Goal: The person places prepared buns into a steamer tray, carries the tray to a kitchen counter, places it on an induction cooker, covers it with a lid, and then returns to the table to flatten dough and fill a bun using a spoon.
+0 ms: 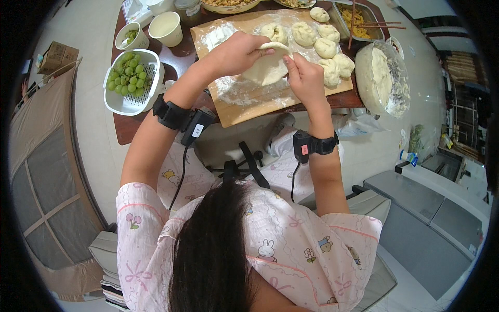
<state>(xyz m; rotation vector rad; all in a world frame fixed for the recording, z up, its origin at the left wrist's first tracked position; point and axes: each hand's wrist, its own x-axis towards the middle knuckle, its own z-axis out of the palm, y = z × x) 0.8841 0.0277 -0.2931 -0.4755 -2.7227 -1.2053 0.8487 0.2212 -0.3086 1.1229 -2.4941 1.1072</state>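
Observation:
A flattened round of dough (269, 69) hangs between my two hands above a floured wooden board (249, 111). My left hand (243, 52) pinches its upper rim between thumb and fingers. On the opposite side, my right hand (306, 76) grips the edge, thumb uppermost. Several filled, pleated buns (303, 33) sit on the right part of the board, a few of them touching. Loose white flour (220, 36) is heaped near the board's far left corner, and more is smeared below the dough. Whatever lies directly under the dough round is hidden.
Left of the board stand a white colander of green grapes (156, 84) and paper cups (165, 30). A bowl of chopped filling (230, 7) is at the far edge. To the right are a metal tray (370, 15) with chopsticks (384, 27) and a large bowl of dough (376, 78).

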